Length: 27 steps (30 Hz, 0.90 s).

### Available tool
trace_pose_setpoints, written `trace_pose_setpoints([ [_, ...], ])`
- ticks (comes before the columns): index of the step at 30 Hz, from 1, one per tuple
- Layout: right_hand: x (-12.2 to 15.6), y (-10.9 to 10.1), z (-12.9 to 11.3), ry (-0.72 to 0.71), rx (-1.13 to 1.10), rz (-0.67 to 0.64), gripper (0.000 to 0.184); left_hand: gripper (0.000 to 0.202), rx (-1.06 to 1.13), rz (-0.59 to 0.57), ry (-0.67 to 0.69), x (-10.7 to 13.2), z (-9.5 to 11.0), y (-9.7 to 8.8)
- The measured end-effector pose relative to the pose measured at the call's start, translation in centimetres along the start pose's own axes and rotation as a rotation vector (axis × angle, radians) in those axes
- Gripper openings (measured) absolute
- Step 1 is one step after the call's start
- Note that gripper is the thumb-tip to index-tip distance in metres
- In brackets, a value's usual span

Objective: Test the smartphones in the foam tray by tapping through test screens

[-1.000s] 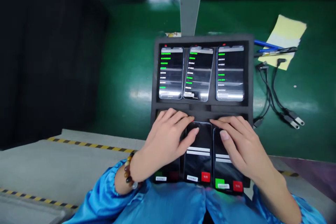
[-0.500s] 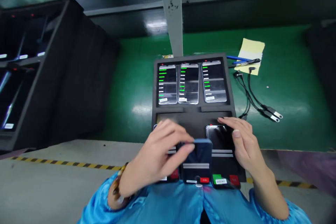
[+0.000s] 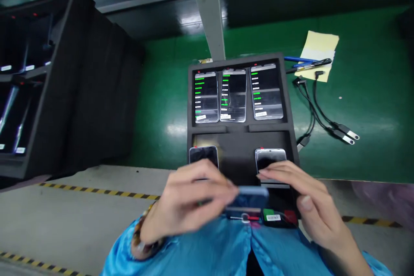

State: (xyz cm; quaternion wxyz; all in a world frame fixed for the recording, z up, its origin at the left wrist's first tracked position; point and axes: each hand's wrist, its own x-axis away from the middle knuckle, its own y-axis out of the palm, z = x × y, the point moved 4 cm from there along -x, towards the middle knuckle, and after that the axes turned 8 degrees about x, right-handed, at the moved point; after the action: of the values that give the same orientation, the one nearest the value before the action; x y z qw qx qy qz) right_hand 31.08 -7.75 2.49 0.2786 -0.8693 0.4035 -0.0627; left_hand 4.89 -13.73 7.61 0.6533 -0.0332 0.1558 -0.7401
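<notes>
A black foam tray (image 3: pixel 291 108) lies on the green mat. Three lit phones (image 3: pixel 235 95) sit in its far row, showing green text. In the near row a phone (image 3: pixel 203 155) rests at the left and another phone (image 3: pixel 270 157) at the right; the middle slot is bare. My left hand (image 3: pixel 190 200) is closed round a blue-backed phone (image 3: pixel 250 200), lifted and tilted above the tray's near edge. My right hand (image 3: pixel 304 200) hovers over the right near phone with fingers spread, its fingertips by the lifted phone's edge.
Black cables with plugs (image 3: pixel 326 112) lie right of the tray, beside a yellow note (image 3: pixel 320 49) and pens (image 3: pixel 307 62). A dark rack with more phones (image 3: pixel 19 108) stands at the left. A grey post (image 3: pixel 207 13) rises behind the tray. Hazard tape (image 3: pixel 97 190) edges the grey bench.
My left hand has pulled the middle near-row phone out of its slot and raised it, blue back showing. My right hand slid toward it. The view tipped up and back.
</notes>
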Motion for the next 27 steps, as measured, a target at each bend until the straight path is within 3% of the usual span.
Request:
trace_pose_setpoints([
  [3, -0.2, 1.0, -0.8, 0.066, 0.147, -0.024, 0.048, 0.014, 0.019, 0.025, -0.133, -2.3, -2.6, -0.1],
  [8, -0.8, 3.0, -0.1, 0.112, 0.38, 0.028, 0.074, 0.016, -0.194, -0.094, -0.202, -3.8, -5.0, 0.3],
  [12, -0.9, 3.9, -0.1, 0.07, 0.463, 0.007, 0.076, 0.019, -0.243, -0.086, -0.211, -3.6, -4.8, 0.4],
  [20, -1.2, 3.4, 0.0, 0.072, 0.439, 0.017, 0.069, 0.022, -0.2, -0.053, -0.199, -3.3, -4.8, 0.4],
  [27, -1.0, 1.6, -1.6, -0.087, 0.316, 0.089, 0.062, 0.018, 0.005, -0.037, -0.048, -2.1, -3.3, -0.5],
])
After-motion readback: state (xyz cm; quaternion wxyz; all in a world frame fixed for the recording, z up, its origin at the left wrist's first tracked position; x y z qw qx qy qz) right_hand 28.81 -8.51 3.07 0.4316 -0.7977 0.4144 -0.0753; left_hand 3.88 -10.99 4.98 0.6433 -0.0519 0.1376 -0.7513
